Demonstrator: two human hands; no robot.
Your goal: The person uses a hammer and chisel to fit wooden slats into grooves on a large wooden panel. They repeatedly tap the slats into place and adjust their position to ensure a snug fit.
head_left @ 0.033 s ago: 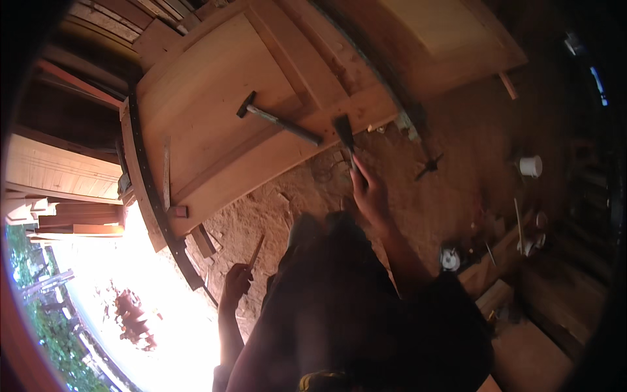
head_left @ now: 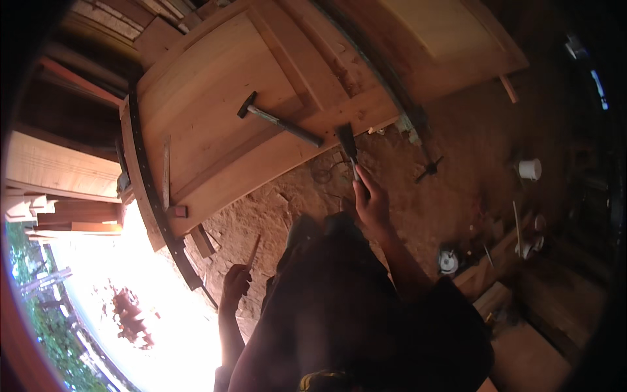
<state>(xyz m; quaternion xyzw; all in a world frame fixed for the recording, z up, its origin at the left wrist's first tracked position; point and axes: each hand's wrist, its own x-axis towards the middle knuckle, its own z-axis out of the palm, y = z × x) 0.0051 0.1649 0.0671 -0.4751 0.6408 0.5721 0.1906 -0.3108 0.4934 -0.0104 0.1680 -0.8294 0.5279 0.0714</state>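
Observation:
A large wooden door panel (head_left: pixel 209 98) lies flat above a dirt floor. A hammer (head_left: pixel 277 121) with a dark head rests on it, its handle pointing toward the panel's near edge. My right hand (head_left: pixel 372 206) grips a chisel (head_left: pixel 347 142) by the handle, blade up, just off that near edge and close to the hammer's handle end. My left hand (head_left: pixel 235 282) hangs lower at the left, closed on a thin wooden stick (head_left: pixel 253 251). My dark clothing fills the lower middle.
A second wooden panel (head_left: pixel 444 32) lies at the upper right. Stacked planks (head_left: pixel 59 176) stand at the left by a bright opening. On the dirt floor at the right are a white cup (head_left: pixel 530 168), a small round object (head_left: pixel 448 261), wood offcuts and small tools.
My right hand and the chisel have dropped slightly toward me and to the right. The hammer and my left hand stay where they were.

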